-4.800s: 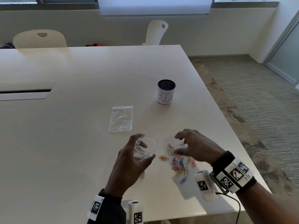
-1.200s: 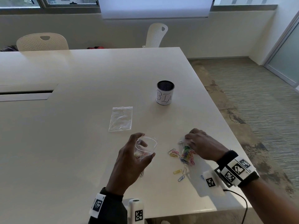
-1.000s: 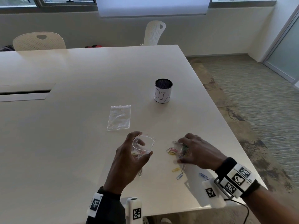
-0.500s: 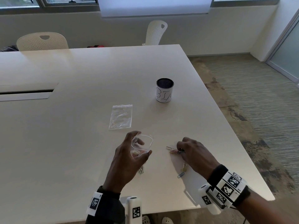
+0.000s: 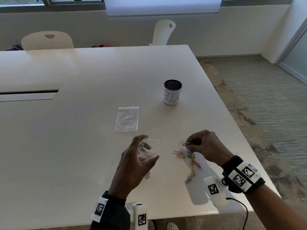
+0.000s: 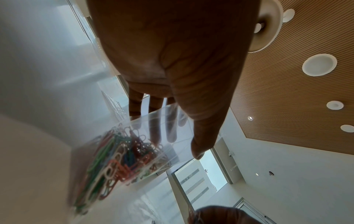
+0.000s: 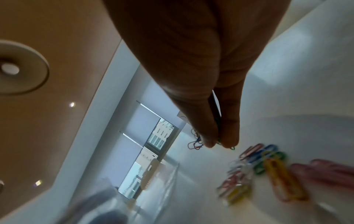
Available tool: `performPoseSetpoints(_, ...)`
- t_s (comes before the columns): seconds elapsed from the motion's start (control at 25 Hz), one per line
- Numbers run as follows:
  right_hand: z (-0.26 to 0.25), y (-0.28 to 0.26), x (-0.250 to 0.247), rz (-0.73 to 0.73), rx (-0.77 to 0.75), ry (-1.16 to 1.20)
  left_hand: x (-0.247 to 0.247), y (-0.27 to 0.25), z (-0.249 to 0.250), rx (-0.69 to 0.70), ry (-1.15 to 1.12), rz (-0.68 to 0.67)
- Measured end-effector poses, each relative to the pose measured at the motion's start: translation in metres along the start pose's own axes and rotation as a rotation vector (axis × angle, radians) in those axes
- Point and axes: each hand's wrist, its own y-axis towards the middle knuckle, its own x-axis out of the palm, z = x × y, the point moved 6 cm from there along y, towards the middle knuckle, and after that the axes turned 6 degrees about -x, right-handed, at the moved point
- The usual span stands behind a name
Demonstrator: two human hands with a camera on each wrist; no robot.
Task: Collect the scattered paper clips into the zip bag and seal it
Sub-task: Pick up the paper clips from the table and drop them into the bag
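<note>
My left hand (image 5: 132,165) grips a small clear plastic cup (image 5: 149,149) held above the table, with several coloured paper clips (image 6: 114,153) lying in its bottom. To its right my right hand (image 5: 205,146) pinches a few paper clips (image 5: 186,143) between thumb and fingertips (image 7: 229,139), lifted just off the table. Under it lie several loose coloured clips (image 5: 187,155), trailing toward the near edge (image 5: 189,177). One more clip (image 5: 147,175) peeks out below my left hand. The clear zip bag (image 5: 127,119) lies flat and untouched farther back.
A dark mesh cup with a white label (image 5: 172,94) stands behind the bag to the right. The table's right edge (image 5: 245,140) runs close to my right hand. Two white chairs (image 5: 47,40) stand at the far side.
My right hand swept the clips leftward on the table, then rose with a few pinched in its fingers. The left hand has kept the cup in place.
</note>
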Motion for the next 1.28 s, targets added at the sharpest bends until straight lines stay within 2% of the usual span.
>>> performPoseSetpoints(0.16,-0.041,-0.002,-0.003,-0.022,-0.032,0.278,0.003,0.001,0.002,0.011,-0.007,-0.005)
performPoseSetpoints(0.28,-0.087,0.000,0.000,-0.072,-0.150,0.356,0.005,0.003,0.001,0.014,0.009,-0.009)
performPoseSetpoints(0.44,-0.134,0.007,0.015,-0.099,-0.348,0.086,0.007,0.005,0.003,0.022,0.023,-0.003)
performPoseSetpoints(0.6,-0.152,0.011,0.042,-0.187,-0.471,-0.211,0.006,0.005,0.005,0.032,0.019,0.013)
performPoseSetpoints(0.76,-0.156,0.011,0.046,-0.212,-0.490,-0.297,0.005,0.006,0.004,0.048,0.024,0.033)
performPoseSetpoints(0.88,-0.156,0.012,0.027,-0.130,-0.526,-0.247,0.006,0.008,0.002,0.038,0.020,0.027)
performPoseSetpoints(1.0,-0.129,0.017,-0.004,-0.014,-0.452,-0.192,0.008,0.009,0.000,0.020,0.007,0.021)
performPoseSetpoints(1.08,-0.098,0.017,-0.017,-0.019,-0.352,-0.247,0.009,0.009,0.001,0.018,0.003,0.018)
performPoseSetpoints(1.28,-0.020,-0.018,-0.019,-0.269,-0.047,-0.491,0.011,0.012,-0.001,0.028,0.008,0.008)
